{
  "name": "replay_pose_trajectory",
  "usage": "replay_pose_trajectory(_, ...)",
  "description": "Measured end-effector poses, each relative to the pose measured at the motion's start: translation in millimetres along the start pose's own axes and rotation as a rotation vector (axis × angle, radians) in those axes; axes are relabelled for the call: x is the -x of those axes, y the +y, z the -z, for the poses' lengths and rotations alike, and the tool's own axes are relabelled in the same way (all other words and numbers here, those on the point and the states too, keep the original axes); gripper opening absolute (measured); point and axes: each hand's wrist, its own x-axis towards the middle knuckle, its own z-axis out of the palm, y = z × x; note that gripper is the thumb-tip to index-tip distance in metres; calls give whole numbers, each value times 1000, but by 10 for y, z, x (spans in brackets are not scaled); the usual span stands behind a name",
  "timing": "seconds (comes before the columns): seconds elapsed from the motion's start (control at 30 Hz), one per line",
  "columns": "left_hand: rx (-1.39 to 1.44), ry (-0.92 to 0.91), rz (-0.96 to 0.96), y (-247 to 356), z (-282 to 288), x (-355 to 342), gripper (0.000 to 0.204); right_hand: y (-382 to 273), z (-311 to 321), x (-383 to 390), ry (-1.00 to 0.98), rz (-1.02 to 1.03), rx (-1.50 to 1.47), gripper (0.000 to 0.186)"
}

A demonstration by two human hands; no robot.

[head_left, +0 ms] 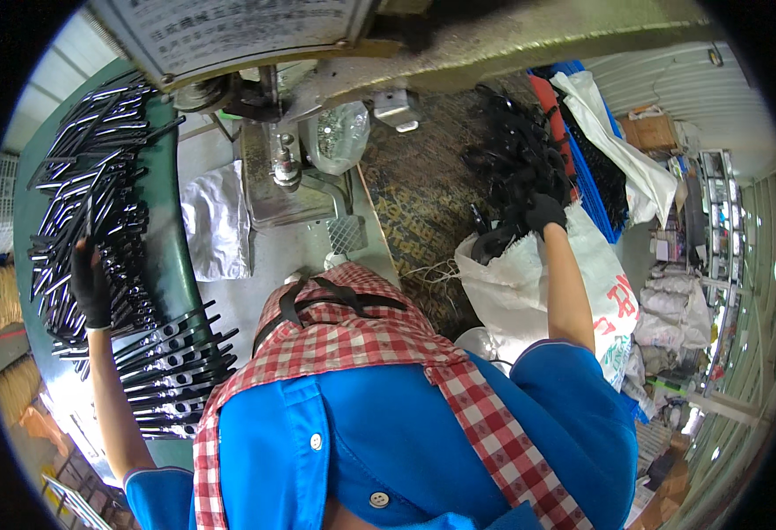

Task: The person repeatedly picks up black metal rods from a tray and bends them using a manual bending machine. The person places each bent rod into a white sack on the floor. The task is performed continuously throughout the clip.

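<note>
Clearly, your two hands work far apart, and that split is the main hazard: you can hardly watch both sides at once. Your left hand (90, 287), in a black glove, is on the heap of slim black rods (97, 177) spread over the green table (163, 168); whether its fingers close on a rod or merely rest there, I cannot tell. Your right hand (545, 214), also gloved, reaches into the dark tangled pieces (512, 146) at the mouth of the white sack (538, 274), and black on black hides whether it grips any. Those pieces look knotted together, so a hard pull could drag out a clump and spill some beside the sack, whose soft rim looks likely to fold. The rods lie loosely crossed, so pushing one might set its neighbours sliding. Nearer your body, the row of rods (172, 380) has tips jutting past the table's edge beside your checked apron (335, 336); a turn of your waist could catch them and knock several down. Thin pale strings (441, 272) trail just left of the sack, and they may snag whatever you draw across them.
</note>
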Motion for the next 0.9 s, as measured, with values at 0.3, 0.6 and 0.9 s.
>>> replay_pose_trajectory(0.3,-44,-657,-303,2859,-337,-514,20,-1769,1594,388,4,175,-1633,31)
replay_pose_trajectory(0.6,49,-643,-394,3210,-460,-565,20,-2800,1937,875,-320,286,-2320,29)
replay_pose_trajectory(0.9,98,-822,-227,3094,-358,-584,30,-3027,1880,1035,-302,344,-2290,24)
